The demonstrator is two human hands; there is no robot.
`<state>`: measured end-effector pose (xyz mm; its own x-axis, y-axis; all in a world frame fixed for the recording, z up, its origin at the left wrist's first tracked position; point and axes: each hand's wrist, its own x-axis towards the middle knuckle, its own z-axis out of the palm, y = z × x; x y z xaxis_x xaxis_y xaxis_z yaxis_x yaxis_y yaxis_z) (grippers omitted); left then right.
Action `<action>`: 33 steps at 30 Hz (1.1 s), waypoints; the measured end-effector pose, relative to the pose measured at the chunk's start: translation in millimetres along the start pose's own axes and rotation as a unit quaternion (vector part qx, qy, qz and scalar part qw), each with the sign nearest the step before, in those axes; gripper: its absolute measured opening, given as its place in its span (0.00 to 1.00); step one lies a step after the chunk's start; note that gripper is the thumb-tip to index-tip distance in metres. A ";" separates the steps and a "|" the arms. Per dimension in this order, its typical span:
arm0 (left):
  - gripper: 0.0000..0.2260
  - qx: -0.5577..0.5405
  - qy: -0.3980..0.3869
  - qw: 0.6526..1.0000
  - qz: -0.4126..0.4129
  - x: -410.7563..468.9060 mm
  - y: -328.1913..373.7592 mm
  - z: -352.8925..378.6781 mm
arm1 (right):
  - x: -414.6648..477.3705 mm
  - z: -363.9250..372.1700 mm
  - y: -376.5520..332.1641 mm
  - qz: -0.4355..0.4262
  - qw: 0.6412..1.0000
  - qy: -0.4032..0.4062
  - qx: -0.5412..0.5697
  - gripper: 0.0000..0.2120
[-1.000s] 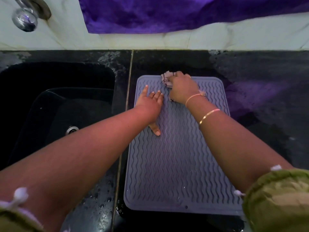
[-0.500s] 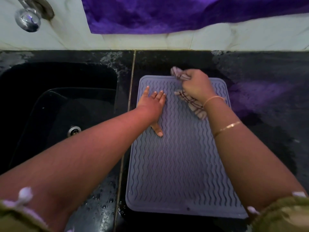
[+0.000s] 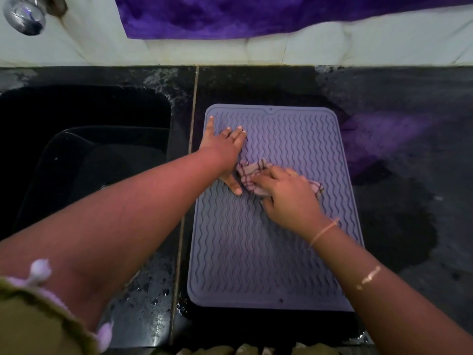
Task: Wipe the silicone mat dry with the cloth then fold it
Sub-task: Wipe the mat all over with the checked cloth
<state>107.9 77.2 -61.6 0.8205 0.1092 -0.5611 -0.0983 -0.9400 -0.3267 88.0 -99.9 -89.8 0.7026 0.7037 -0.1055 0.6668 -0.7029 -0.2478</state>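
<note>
Dim and murky, with a purple cast. Brightest on the white tiled wall at the top; blackest in the sink, nearly featureless. Shows a purple sheen on the wet countertop right of the silicone mat, and glints on the chrome tap and on water drops near the front edge. Smears the right hand and cloth with motion blur. Bows straight lines toward the corners.

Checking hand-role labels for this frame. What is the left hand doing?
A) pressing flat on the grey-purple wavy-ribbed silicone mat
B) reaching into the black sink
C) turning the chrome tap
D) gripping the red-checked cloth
A: the left hand lies flat, fingers straight, on the grey-purple wavy-ribbed silicone mat, while the right hand grips the red-checked cloth.
</note>
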 end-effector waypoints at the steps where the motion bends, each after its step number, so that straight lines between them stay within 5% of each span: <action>1: 0.63 0.002 0.001 1.000 -0.002 -0.2 0.3 -0.4 | -9.4 -1.0 -1.9 -0.011 1.000 -0.009 0.005 0.21; 5: 0.59 0.016 0.014 1.000 -0.011 -0.7 1.7 0.8 | -25.4 -11.4 1.4 -0.016 0.992 -0.045 0.120 0.18; 9: 0.61 0.021 0.017 1.000 -0.015 -6.8 8.5 -2.3 | 9.0 -31.7 11.2 0.089 0.938 -0.003 0.336 0.17; 12: 0.55 -0.016 0.081 0.997 0.008 -14.2 5.4 12.6 | 52.8 -40.9 19.1 0.131 0.951 0.066 0.271 0.20; 15: 0.53 -0.122 0.092 0.987 0.044 -25.0 -7.5 40.0 | 70.8 -29.7 16.4 0.148 0.971 0.032 0.184 0.21; 21: 0.65 -0.067 0.062 0.995 0.036 -22.0 -2.5 46.7 | 27.2 -7.5 -2.5 0.010 0.999 0.017 0.029 0.20; 28: 0.63 -0.023 0.086 0.996 0.014 -25.8 3.4 43.4 | -32.7 -18.2 -2.8 -0.103 0.985 -0.122 0.059 0.22; 33: 0.55 -0.036 0.119 0.992 0.010 -41.3 11.2 45.2 | -49.2 -21.1 -5.8 -0.081 0.972 -0.170 0.137 0.23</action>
<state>47.4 76.7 -76.5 0.9295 0.0185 -0.3684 -0.0831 -0.9626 -0.2578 54.8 -132.7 -62.8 0.4392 0.8297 -0.3445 0.6381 -0.5580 -0.5305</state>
